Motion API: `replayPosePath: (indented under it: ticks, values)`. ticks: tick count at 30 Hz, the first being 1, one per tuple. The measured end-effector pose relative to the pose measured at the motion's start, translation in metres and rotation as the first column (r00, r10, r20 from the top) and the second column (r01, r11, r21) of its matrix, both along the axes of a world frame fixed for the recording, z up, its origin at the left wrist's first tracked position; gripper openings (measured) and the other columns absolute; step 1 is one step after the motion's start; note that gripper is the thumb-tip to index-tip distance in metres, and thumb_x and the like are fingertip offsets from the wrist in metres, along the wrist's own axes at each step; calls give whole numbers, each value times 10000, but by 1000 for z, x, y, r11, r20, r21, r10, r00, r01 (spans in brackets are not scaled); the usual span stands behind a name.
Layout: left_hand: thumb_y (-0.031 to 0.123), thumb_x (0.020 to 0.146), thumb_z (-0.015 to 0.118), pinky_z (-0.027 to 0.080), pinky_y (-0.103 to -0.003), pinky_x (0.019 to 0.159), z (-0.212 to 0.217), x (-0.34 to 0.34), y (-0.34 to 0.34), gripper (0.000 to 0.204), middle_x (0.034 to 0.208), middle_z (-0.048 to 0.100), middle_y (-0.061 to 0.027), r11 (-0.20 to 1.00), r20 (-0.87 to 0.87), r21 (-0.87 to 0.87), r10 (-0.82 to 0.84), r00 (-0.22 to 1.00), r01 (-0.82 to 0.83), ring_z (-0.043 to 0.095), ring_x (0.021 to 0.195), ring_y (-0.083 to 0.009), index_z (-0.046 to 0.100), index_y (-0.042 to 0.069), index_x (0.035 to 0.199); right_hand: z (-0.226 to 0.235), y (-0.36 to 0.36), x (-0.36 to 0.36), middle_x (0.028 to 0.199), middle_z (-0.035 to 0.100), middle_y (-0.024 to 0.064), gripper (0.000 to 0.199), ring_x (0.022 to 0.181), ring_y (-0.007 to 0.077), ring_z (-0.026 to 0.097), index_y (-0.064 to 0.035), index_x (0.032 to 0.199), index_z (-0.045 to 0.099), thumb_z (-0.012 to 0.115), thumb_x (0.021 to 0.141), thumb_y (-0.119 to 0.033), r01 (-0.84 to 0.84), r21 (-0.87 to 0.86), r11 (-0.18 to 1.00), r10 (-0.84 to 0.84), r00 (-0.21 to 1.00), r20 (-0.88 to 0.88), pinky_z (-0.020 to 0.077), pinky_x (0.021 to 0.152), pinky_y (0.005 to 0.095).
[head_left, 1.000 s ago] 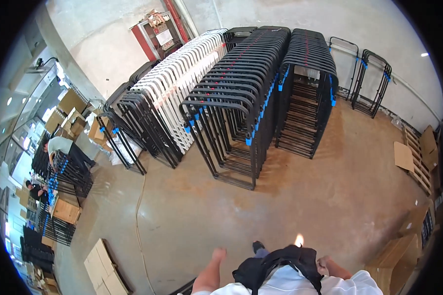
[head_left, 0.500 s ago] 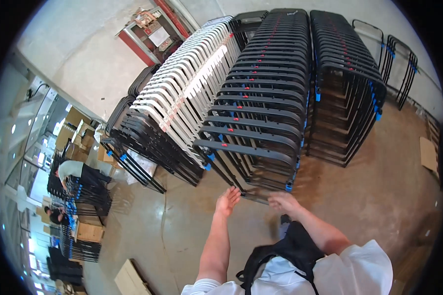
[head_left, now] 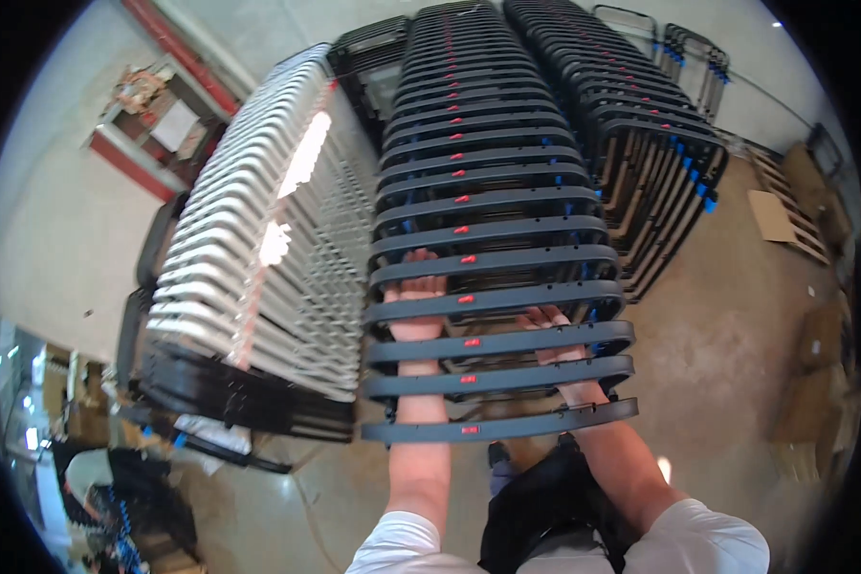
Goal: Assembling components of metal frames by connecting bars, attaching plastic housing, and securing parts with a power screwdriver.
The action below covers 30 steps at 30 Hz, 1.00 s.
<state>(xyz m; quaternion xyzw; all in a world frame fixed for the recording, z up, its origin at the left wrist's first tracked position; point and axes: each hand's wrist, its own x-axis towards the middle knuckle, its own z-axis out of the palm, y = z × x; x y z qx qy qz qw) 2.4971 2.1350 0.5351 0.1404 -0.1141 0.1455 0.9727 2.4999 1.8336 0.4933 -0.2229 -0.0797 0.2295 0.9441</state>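
Note:
A long row of dark grey metal tube frames (head_left: 464, 230) stands nested in front of me, each top bar carrying a small red tab. Both my forearms pass beneath the nearest bars into the row. My left hand (head_left: 417, 287) lies under the bars on the left, palm up, fingers stretched out and partly covered by a bar. On the right, my right hand (head_left: 545, 318) is a little nearer to me, its fingers apart and its palm partly hidden by another bar. Neither hand visibly grips a frame; whether they touch the bars, I cannot tell.
White nested frames (head_left: 220, 230) stand close on the left, with black ones at their near end. Another dark row (head_left: 641, 105) stands right. Cardboard (head_left: 771, 216) and a pallet lie far right. A red-edged wall cabinet (head_left: 163, 124) hangs left. A person (head_left: 91, 478) bends at lower left.
I have come closer to the middle row, and the view has turned. Both hands, before in front of the row, now reach in under its nearest bars.

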Motion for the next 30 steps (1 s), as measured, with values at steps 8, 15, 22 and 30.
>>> replayPosePath:
  ticks: [8, 15, 22, 30]
  values:
    - [488, 1093, 208, 168, -542, 1311, 55, 53, -10, 681, 1622, 436, -164, 980, -47, -184, 65, 997, -73, 366, 1517, -366, 494, 37, 1515, 68, -9, 77, 1480, 585, 13, 485, 1338, 256, 566, -152, 1466, 540, 433, 1102, -454, 253, -98, 963, -265, 952, -153, 461, 1094, 451]
    - [449, 1075, 164, 100, -529, 1326, 74, 10, -24, 719, 1686, 311, -183, 970, -101, -232, 55, 993, -78, 229, 1583, -351, 347, -17, 1591, 79, -6, 77, 1479, 579, 17, 454, 1355, 264, 552, -141, 1430, 566, 380, 1112, -405, 305, -20, 952, -287, 871, -399, 426, 1124, 470]
    - [502, 1075, 160, 89, -455, 1322, 82, -64, -74, 747, 1746, 163, -132, 985, -149, -155, 49, 988, -72, 127, 1612, -286, 264, 18, 1635, 93, -39, 36, 1698, 341, 43, 580, 1553, 238, 328, -127, 1624, 355, 264, 1104, -367, 251, 362, 898, -191, 962, -193, 255, 1263, 459]
    - [251, 1012, 489, 213, -454, 1309, 110, -124, -130, 576, 1618, 386, -122, 813, 46, -582, -2, 999, 29, 356, 1504, -267, 364, -4, 1513, 110, -97, -14, 1676, 371, 93, 563, 1547, 283, 332, -106, 1587, 427, 304, 1086, -330, 129, 479, 868, -49, 983, -177, 224, 1300, 498]
